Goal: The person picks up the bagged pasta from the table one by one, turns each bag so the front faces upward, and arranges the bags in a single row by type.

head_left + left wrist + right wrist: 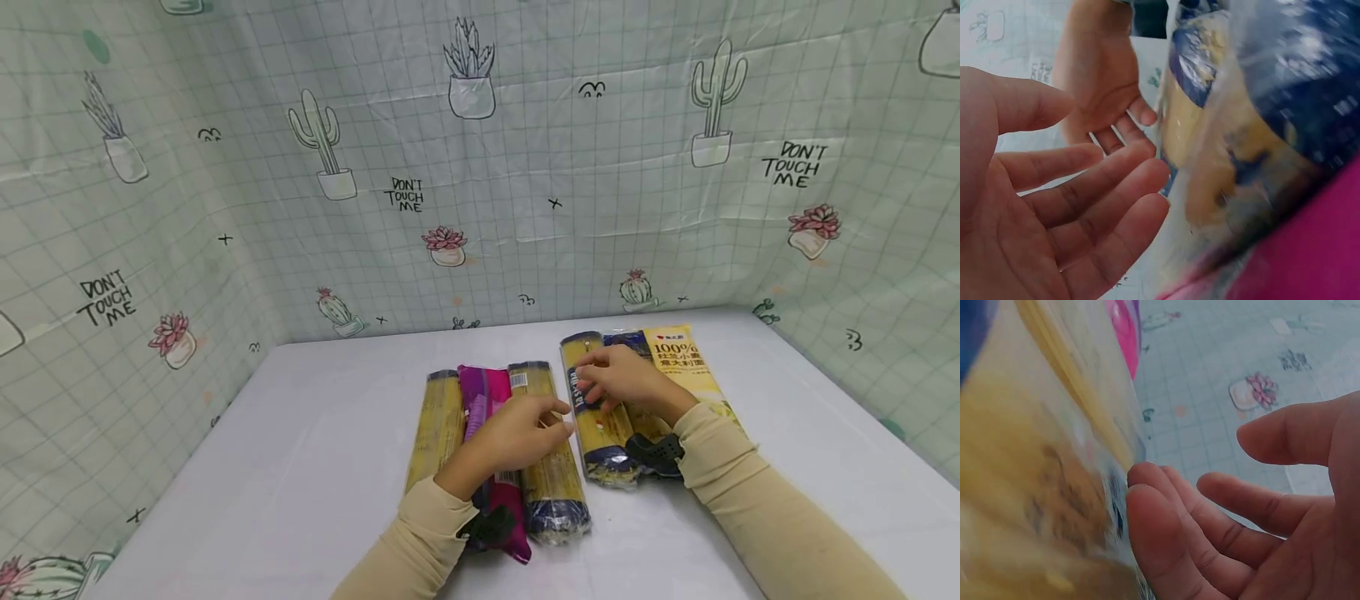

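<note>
My left hand (521, 432) hovers over a clear pack of spaghetti with dark blue ends (557, 487), its fingers loosely bent around nothing. Beside that pack lie a magenta package (512, 508) and another spaghetti pack (435, 421), partly covered by my forearm. Over on the right, my right hand (630, 379) is above a spaghetti pack with a blue label (606, 442). Its fingers (1160, 537) are relaxed, close to the wrapper in the right wrist view; whether they touch it I cannot tell. A yellow pasta bag (678, 358) and a blue-ended pack (628, 340) lie partly under that arm.
The packages lie in two groups on a white table (315, 467), with a narrow gap between them. A hanging cloth (525, 167) printed with cacti and a grid encloses the back and sides. Dark wrist straps (656, 452) sit at the cuffs.
</note>
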`<state>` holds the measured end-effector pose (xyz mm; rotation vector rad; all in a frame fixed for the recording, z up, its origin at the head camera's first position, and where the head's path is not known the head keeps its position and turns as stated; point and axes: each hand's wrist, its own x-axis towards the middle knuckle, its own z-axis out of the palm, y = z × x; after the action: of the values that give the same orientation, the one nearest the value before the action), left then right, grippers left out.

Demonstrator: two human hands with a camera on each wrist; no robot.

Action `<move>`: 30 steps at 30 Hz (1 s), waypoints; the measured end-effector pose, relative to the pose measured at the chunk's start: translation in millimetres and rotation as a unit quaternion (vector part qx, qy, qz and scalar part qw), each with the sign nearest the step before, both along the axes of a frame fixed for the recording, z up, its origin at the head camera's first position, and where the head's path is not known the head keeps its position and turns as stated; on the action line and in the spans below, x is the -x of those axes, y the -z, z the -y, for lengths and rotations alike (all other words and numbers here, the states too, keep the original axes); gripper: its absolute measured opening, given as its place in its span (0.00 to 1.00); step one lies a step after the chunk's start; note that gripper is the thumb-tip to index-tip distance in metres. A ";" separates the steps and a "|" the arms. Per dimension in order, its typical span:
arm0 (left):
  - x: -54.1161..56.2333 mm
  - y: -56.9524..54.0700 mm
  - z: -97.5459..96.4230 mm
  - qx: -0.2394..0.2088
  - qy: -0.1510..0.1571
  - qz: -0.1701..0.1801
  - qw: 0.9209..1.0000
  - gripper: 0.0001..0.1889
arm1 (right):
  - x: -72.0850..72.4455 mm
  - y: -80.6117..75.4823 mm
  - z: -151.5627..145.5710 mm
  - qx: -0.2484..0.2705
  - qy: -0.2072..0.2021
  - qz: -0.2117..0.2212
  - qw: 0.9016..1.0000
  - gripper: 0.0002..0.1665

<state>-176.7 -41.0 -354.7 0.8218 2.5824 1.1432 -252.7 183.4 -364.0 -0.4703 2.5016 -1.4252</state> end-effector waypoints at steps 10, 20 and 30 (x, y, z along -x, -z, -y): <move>-11.4 2.8 6.4 0.049 0.013 -0.084 0.995 0.14 | -13.4 2.0 24.4 -0.044 -0.032 0.000 0.999 0.24; -18.3 3.7 16.4 0.114 0.002 -0.114 0.987 0.08 | -19.0 3.7 35.2 -0.101 -0.035 -0.035 0.994 0.23; -19.1 1.6 28.4 0.166 0.035 -0.137 0.976 0.07 | -20.1 7.1 38.7 -0.131 -0.041 -0.031 0.990 0.24</move>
<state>-157.6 -69.4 -356.3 1.0374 2.8255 0.5870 -232.6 144.8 -371.1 -0.5645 2.6333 -1.0467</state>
